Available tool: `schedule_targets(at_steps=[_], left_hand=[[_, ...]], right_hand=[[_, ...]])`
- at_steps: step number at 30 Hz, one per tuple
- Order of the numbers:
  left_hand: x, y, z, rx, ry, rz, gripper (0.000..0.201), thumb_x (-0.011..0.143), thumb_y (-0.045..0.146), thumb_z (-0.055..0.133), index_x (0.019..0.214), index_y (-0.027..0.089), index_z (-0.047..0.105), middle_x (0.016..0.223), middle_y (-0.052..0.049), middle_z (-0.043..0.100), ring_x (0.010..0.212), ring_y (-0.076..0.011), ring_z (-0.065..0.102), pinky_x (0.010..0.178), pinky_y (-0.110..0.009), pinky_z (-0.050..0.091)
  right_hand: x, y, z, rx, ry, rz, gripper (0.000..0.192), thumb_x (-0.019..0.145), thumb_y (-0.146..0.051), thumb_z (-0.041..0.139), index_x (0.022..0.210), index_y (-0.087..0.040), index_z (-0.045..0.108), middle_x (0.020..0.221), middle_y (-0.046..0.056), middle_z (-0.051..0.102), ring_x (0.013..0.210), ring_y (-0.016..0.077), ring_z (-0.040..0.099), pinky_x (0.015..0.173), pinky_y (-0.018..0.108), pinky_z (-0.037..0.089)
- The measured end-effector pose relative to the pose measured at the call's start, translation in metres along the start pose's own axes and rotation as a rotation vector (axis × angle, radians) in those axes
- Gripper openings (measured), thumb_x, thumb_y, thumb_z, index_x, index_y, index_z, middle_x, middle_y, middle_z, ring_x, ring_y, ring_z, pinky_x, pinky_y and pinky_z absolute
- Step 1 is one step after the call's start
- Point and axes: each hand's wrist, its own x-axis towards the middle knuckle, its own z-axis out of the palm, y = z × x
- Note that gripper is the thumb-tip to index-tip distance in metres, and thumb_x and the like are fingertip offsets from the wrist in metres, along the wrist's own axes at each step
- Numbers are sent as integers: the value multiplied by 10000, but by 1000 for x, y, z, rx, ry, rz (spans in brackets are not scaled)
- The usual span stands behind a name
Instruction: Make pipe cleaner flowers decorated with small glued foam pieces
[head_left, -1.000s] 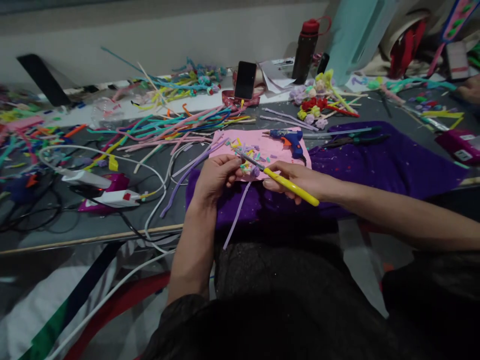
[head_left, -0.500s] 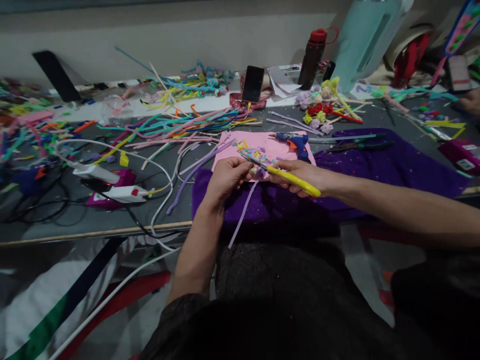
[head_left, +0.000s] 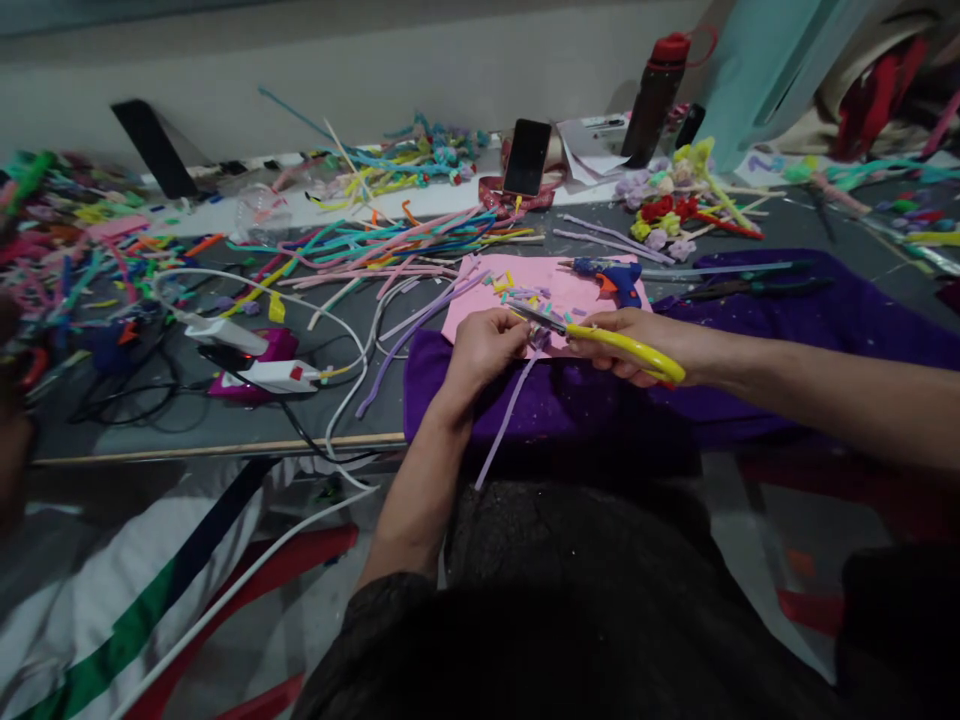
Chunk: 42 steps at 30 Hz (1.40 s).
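Grey surface (head_left: 217, 425) the largest thing here, crowded from edge to edge. Along the near edge, a purple cloth (head_left: 862, 310) is spread flat and hangs over the lip, perhaps to guard both surface and lap from scraps; specks already dot it. Beyond the sheet, to the left, a loose heap of coloured stems (head_left: 405, 240), laid mostly lengthwise, which would make single ones easy to draw out.

Partly on the cloth, a pink sheet (head_left: 532, 265) lies between the arms. It seems to serve as a catch-mat, as the trimmings sit on it. Yellow-handled scissors (head_left: 626, 345) in the right hand (head_left: 652, 330), fingers wrapped around the grips; the blades point leftward at the other fingertips, an angle suited to fine work. Left hand (head_left: 486, 345) drawn into a narrow pinch, apparently on the head end of a purple stem (head_left: 508, 420); dim light and blur leave that contact uncertain. The stem's tail slants down over the cloth toward the lap, out of the blades' way.

Finished-looking flowers (head_left: 664, 215) bunched at the back right, apart from the cutting. Blue glue gun (head_left: 616, 278) on its side at the sheet's far right, within reach of the right hand. Smallest: cut bits (head_left: 525, 293), scattered just beyond the blades.
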Motion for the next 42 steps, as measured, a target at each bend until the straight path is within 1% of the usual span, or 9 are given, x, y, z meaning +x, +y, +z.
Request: schedule_targets(at_steps=[3,7,14,19,20,25,30,38,42], left_hand=[[1,-6,-2,6,5,107,250,715,328,481,642,134,621,549,1,592,478,-86,477,478,-194,337],[2,-7,-8,24,52,160,303,753,368,456,733,139,654,581,-11,617,524,-110,527,513,-205,370],[13,9,-31,328,101,187,314,753,293,466,967,200,677,791,-19,685,710,-151,591,655,-227,406],[33,-3,-62,615,353,122,343,757,250,440,1018,197,655,923,-63,676,845,-204,585,748,-279,386],[37,-7,-65,684,373,92,340,755,248,437,1009,202,659,936,-75,673,867,-221,579,749,-296,383],[51,-24,-63,905,307,-87,286,707,229,479,892,201,695,896,-132,668,857,-275,580,662,-326,389],[53,-30,-58,922,289,-118,276,713,213,462,845,162,699,865,-163,665,837,-285,590,635,-326,389],[43,-16,-65,852,414,-125,298,762,261,406,866,173,670,891,-158,653,846,-299,574,672,-360,374],[37,-7,-69,800,476,-58,258,750,302,436,826,183,652,838,-126,656,813,-274,575,656,-334,367]], right_hand=[[-4,0,-4,-12,-8,-40,284,686,-419,654,821,-201,532,536,-43,442,310,14,325,255,132,202],[-14,3,-8,-11,-14,-101,282,716,-437,621,812,-202,496,579,-43,452,331,8,310,261,125,195],[-18,19,-8,5,-3,-236,262,751,-421,577,843,-210,452,623,-53,437,368,14,328,286,119,251],[-13,24,-11,113,-31,-274,339,711,-478,600,836,-215,427,626,-60,416,373,21,327,279,128,240],[-13,25,-12,133,-37,-272,348,706,-482,603,843,-217,424,626,-61,414,374,22,327,279,129,238],[-14,27,-13,165,-54,-278,329,710,-457,608,845,-213,434,633,-58,411,380,19,332,279,126,228],[-15,28,-13,178,-89,-303,313,715,-451,597,851,-208,454,629,-59,418,374,19,321,275,127,221],[-16,29,-11,125,-21,-307,360,698,-501,595,866,-219,448,639,-66,428,385,18,337,289,121,250],[-17,27,-8,77,-1,-315,348,716,-500,574,860,-210,445,651,-56,437,389,18,350,291,119,255]])
